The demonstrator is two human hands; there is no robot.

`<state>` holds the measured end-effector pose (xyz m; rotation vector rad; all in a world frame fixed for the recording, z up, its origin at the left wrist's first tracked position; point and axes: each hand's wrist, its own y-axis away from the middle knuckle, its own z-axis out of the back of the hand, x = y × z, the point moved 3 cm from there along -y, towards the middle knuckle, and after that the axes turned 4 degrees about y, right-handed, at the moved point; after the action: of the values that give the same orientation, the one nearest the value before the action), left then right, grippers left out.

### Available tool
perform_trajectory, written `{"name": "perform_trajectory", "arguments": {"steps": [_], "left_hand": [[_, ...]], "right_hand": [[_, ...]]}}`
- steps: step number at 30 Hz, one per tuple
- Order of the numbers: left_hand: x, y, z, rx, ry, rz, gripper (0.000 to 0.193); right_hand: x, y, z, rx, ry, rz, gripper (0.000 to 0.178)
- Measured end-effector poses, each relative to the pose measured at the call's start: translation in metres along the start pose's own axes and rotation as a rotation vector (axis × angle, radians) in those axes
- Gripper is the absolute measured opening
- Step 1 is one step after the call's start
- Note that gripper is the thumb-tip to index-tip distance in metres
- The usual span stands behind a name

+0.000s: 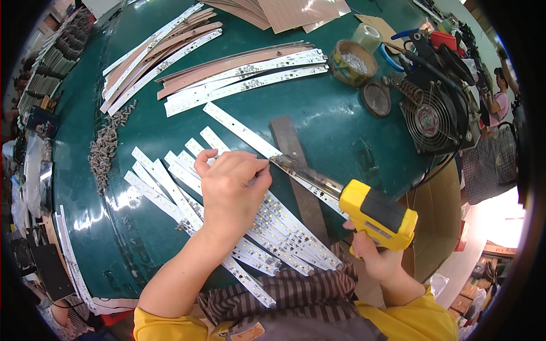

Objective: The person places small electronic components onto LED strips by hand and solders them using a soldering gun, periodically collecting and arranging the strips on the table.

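My right hand (372, 257) is wrapped round the grip of a yellow-and-black soldering gun (380, 211). The gun's metal barrel points up and left, and its tip meets a white LED strip (239, 128) lying slantwise across a dark flat bar (310, 209). Right beside that tip, the thumb and fingers of my left hand (230, 184) are pinched together; what they hold is too small to make out. Under and around my left wrist lies a fanned pile of white LED strips (290, 230) with small yellow LEDs, reaching down to my striped apron.
Bundles of LED strips (250, 84) and brown boards (304, 14) lie on the far side of the green table (364, 153). Small grey parts (108, 142) form a heap at left. A round tub (354, 63), a shallow dish (376, 98) and a fan (426, 120) stand at right.
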<state>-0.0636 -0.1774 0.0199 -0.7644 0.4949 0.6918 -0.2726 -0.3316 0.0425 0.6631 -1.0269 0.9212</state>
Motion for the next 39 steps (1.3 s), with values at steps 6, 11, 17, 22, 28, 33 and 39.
{"name": "perform_trajectory", "arguments": {"steps": [6, 11, 17, 22, 28, 33, 39], "left_hand": [[0.002, 0.002, -0.003, 0.001, 0.008, -0.045, 0.012], [0.002, 0.002, -0.002, 0.016, 0.011, -0.048, 0.012], [0.002, 0.003, -0.002, 0.038, 0.007, -0.080, 0.013], [0.001, 0.002, -0.002, 0.028, -0.011, -0.107, 0.013], [0.001, 0.000, -0.002, 0.026, -0.037, -0.102, 0.013], [-0.005, -0.002, -0.004, 0.018, -0.041, -0.114, 0.011], [-0.003, 0.001, 0.000, 0.001, -0.064, -0.112, 0.010]], "right_hand": [[-0.002, 0.002, -0.002, 0.031, 0.037, 0.137, 0.041], [0.001, -0.007, -0.001, 0.078, 0.094, 0.252, 0.041], [0.010, -0.006, -0.003, -0.054, 0.034, -0.067, 0.027], [-0.005, 0.001, -0.001, -0.002, 0.039, 0.034, 0.032], [-0.001, -0.001, 0.000, -0.090, -0.125, 0.018, 0.040], [0.000, -0.011, 0.016, -0.280, -0.229, -0.018, 0.038], [0.012, -0.087, 0.063, -0.438, -0.431, -0.048, 0.033]]}}
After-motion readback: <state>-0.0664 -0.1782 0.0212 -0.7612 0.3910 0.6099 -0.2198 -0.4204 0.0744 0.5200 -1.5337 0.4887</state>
